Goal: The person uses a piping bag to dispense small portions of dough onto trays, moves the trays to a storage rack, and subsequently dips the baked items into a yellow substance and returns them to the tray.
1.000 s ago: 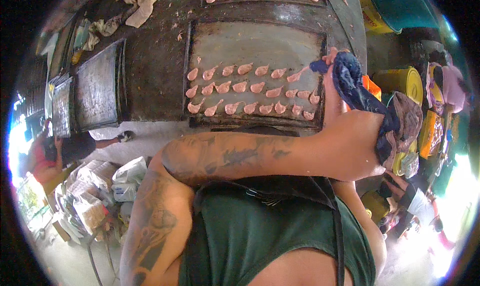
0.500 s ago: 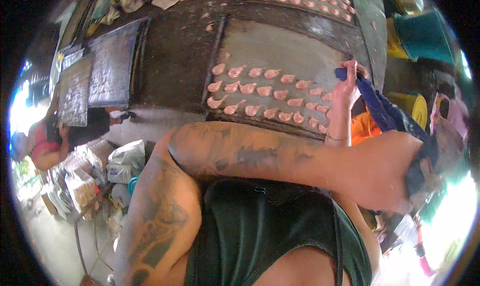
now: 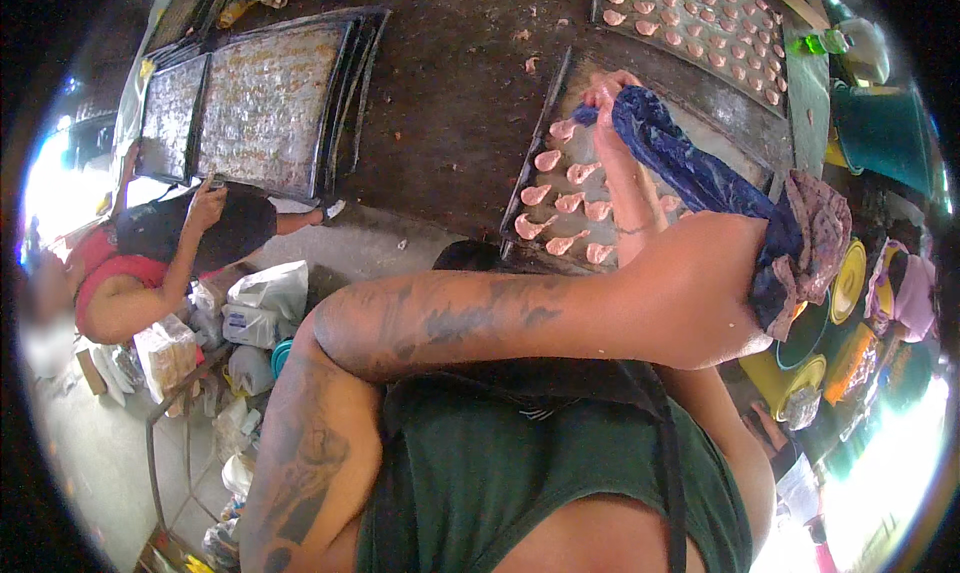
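Observation:
A dark blue cloth piping bag [image 3: 672, 141] slants across the right side, its lower end over a flat metal tray [image 3: 722, 143]. My right hand [image 3: 612, 93] is closed round the tip end, above the tray's left side. Crossing my body, my tattooed left arm reaches right, where my left hand [image 3: 705, 293] is bent round the bag's upper part; its fingers are mostly hidden. A loose patterned cloth end [image 3: 818, 235] hangs past that hand. Pink teardrop-shaped dollops [image 3: 570, 204] lie in rows on the tray, partly covered by my right forearm. One dollop [image 3: 563, 130] sits just beside the bag's tip.
A second tray [image 3: 650, 45] full of pink dollops lies beyond on the dark table [image 3: 450, 123]. At left, a person in red [image 3: 130, 283] stands by stacked dark trays [image 3: 270, 103]. Buckets [image 3: 880, 138] line the right; plastic-wrapped packages [image 3: 255, 323] stand at lower left.
My view has turned right. My right hand and the bag's tip have shifted to the tray's left side, where another dollop shows. The person at left no longer has a tray raised apart.

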`<state>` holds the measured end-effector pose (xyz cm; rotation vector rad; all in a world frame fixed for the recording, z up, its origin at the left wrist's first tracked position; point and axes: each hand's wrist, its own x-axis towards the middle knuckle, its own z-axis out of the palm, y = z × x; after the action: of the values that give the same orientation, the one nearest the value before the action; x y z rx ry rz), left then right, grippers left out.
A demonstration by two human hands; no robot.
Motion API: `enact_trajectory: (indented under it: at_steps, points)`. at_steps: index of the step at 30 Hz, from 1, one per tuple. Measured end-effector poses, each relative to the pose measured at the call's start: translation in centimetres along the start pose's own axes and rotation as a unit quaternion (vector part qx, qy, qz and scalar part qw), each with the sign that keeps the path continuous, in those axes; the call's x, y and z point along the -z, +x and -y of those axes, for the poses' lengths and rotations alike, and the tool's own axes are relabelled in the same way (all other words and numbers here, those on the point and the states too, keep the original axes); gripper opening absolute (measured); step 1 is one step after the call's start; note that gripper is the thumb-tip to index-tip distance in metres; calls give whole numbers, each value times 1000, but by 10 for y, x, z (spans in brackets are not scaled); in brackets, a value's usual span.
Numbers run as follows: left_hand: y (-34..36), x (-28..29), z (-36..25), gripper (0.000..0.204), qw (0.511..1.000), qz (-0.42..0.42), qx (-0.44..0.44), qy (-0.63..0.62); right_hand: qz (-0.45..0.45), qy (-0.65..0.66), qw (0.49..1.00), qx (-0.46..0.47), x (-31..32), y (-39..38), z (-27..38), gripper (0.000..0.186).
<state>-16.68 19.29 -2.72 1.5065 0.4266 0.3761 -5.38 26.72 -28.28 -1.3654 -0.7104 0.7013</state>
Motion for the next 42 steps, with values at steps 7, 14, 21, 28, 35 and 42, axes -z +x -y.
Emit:
enact_trajectory:
  at_steps: [7,14,21,28,35,42]
  points:
    - [-1,3,-3,26,999,4,-32,-35,62,105,992,18,45,7,-12,16]
    - [7,-22,-1,24,996,-3,-53,-65,27,-171,981,91,104,9,-8,7]
    - [18,-65,4,25,996,29,-60,-52,-44,-152,986,52,140,-2,8,14]
    - [27,-100,5,28,994,44,-80,-57,-125,-139,974,-125,169,-8,37,15]
    - [51,-117,-36,15,982,4,-161,-102,-13,-317,940,123,191,-15,83,17]
    - [91,-106,-96,23,959,58,-201,-193,-136,-113,974,143,221,-36,180,19]
